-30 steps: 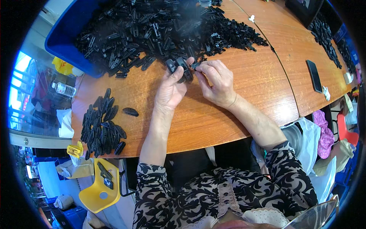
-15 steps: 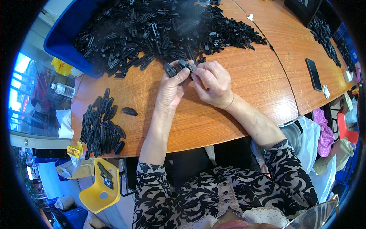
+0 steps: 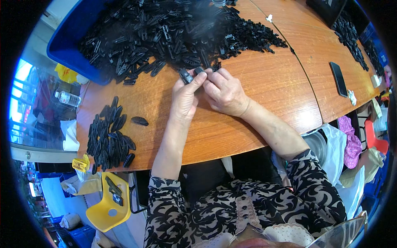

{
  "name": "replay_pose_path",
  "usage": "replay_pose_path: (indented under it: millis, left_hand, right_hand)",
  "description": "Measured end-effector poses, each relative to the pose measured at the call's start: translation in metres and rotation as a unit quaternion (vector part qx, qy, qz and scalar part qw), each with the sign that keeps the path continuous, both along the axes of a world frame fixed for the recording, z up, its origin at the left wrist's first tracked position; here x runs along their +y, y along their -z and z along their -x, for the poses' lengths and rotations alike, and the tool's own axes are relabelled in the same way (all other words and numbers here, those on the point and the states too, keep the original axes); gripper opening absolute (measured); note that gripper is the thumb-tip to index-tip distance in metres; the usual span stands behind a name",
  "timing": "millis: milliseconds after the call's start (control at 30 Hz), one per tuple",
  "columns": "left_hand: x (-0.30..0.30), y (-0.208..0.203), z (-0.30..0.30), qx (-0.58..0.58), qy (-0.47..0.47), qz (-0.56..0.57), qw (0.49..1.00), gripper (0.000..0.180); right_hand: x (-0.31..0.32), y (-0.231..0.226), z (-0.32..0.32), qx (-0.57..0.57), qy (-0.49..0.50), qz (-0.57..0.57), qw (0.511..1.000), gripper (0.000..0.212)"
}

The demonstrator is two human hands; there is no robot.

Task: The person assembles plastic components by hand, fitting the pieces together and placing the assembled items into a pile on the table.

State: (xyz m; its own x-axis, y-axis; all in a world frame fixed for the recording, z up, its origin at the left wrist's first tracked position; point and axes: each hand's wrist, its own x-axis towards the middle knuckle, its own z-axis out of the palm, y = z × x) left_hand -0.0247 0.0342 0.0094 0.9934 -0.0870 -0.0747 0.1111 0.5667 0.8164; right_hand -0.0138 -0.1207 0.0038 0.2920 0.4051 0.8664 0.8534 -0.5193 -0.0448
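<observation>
Between the thumb and fingers of my left hand is a small black plastic part, tilted, with its ends sticking out past the fingers. My right hand is curled against it, fingertips pinched at the part's right end; whatever lies inside that pinch is hidden. Both hands meet over the wooden table, just in front of a big heap of black plastic parts. To the left lies a smaller pile of long black parts, with a single black part beside it.
A blue bin lies tipped at the far left, the heap spilling from it. A phone rests on the right table section. A yellow chair stands at lower left, near a yellow object by the table corner. A plastic bottle is leftward.
My right hand has shifted slightly left and curled closer to my left fingers. The black part has turned a little in my left hand. The piles look the same.
</observation>
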Motion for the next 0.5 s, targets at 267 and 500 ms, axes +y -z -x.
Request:
replay_pose_path:
  millis: [267, 500]
  left_hand:
    - [0.014, 0.008, -0.005, 0.011, -0.064, -0.048, 0.997, 0.016]
    - [0.009, 0.007, -0.006, 0.027, -0.072, -0.058, 0.995, 0.018]
  right_hand:
    - [0.009, 0.0, 0.005, 0.042, -0.012, -0.002, 0.999, 0.029]
    - [0.015, 0.008, 0.006, 0.095, -0.007, -0.038, 0.995, 0.024]
